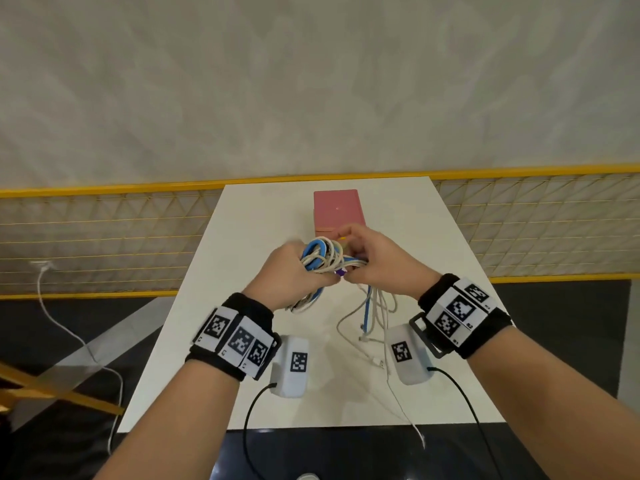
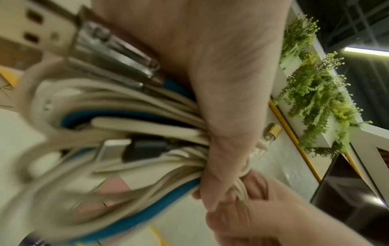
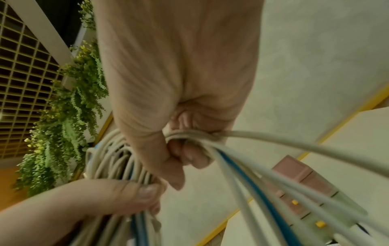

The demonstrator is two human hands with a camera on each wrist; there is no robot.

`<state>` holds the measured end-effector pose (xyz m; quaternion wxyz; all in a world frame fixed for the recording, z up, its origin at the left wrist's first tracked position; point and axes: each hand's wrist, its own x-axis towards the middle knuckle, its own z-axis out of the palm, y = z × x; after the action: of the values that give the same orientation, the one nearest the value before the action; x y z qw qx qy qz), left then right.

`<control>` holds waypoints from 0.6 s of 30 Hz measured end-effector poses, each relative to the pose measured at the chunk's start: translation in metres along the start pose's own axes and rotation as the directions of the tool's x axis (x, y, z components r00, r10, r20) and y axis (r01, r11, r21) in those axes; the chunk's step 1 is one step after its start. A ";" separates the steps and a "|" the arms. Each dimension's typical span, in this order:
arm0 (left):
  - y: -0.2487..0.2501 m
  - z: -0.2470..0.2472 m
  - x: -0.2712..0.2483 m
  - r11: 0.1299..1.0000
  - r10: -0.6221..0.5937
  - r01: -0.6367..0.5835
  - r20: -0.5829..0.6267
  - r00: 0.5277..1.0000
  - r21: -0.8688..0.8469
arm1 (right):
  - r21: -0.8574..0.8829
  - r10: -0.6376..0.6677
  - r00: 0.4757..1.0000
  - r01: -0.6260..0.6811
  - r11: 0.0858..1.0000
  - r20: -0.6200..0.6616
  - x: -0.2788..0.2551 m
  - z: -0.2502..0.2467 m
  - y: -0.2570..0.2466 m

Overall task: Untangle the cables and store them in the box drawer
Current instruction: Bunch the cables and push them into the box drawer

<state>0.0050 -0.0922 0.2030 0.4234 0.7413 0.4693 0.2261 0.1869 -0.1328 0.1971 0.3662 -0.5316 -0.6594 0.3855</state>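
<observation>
Both wrists come first, strapped in black bands with white coded tags, and beyond them the person's left hand (image 1: 289, 271) has its fingers wrapped tight round a looped bundle of cream and blue cables (image 1: 320, 256), lifted clear above the white rectangular table (image 1: 242, 237). That's the anchor hand, I'd say: it keeps the coils from springing apart. The right hand (image 1: 375, 259) sits just beside it, touching the same bundle, fingers curled and pinching a few strands where they leave the coil. From the right wrist view those strands wrap round a finger (image 3: 189, 154) and fan away, cream ones with one blue among them, so this hand looks set to draw them out of the knot.

Loose tails (image 1: 372, 317) hang from the right hand and trail onto the table near the person, plug ends lying free. Gathering them up would be the next worry, since a snagged plug could tighten the tangle.

Directly behind the hands stands the pink cardboard box with its drawer (image 1: 338, 211); whether the drawer is open I can't tell, the hands cover its front. Untangling is clearly unfinished, nothing stored yet.
</observation>
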 end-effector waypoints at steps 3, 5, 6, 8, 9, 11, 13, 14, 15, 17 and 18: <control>0.002 -0.001 0.000 0.996 0.008 -0.002 0.067 0.998 -0.086 | -0.061 -0.028 0.999 0.026 0.998 -0.039 -0.008 -0.002 0.016; 0.003 -0.002 0.000 0.982 0.008 -0.001 0.036 0.999 -0.187 | -0.110 0.002 0.999 -0.005 0.994 -0.035 -0.019 0.000 0.033; 0.001 -0.001 0.000 0.966 0.003 -0.002 0.005 1.000 -0.260 | -0.107 0.012 0.999 -0.017 0.994 -0.044 -0.024 0.001 0.041; -0.003 0.002 0.003 0.928 -0.015 0.003 -0.031 0.999 -0.373 | -0.058 0.019 0.996 -0.024 0.998 -0.090 -0.033 0.004 0.047; -0.004 0.005 0.004 0.914 -0.034 0.012 -0.047 0.998 -0.405 | -0.020 0.018 0.992 -0.020 1.000 -0.123 -0.035 0.007 0.044; -0.002 0.011 0.005 0.898 -0.084 0.042 -0.078 0.993 -0.438 | 0.040 -0.002 0.982 0.009 0.999 -0.188 -0.035 0.011 0.032; 0.004 0.020 0.006 0.892 -0.122 0.065 -0.100 0.988 -0.447 | 0.009 -0.038 0.980 0.041 0.999 -0.195 -0.032 0.018 0.018; 0.007 0.024 0.005 0.896 -0.122 0.066 -0.100 0.988 -0.438 | -0.052 -0.062 0.982 0.053 0.997 -0.181 -0.029 0.023 0.015; 0.010 0.029 0.005 0.899 -0.115 0.065 -0.090 0.989 -0.434 | -0.115 -0.076 0.984 0.058 0.992 -0.161 -0.026 0.027 0.011; 0.013 0.037 0.004 0.878 -0.105 0.070 -0.049 0.993 -0.473 | -0.270 -0.098 0.988 0.063 0.961 -0.119 -0.021 0.031 0.007; 0.013 0.040 0.003 0.854 -0.111 0.079 -0.031 0.993 -0.514 | -0.349 -0.108 0.989 0.067 0.935 -0.099 -0.019 0.032 0.006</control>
<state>0.0423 -0.1088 0.1921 0.6016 0.5710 0.4407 0.3432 0.1638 -0.1541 0.1760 0.3219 -0.5794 -0.7171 0.2156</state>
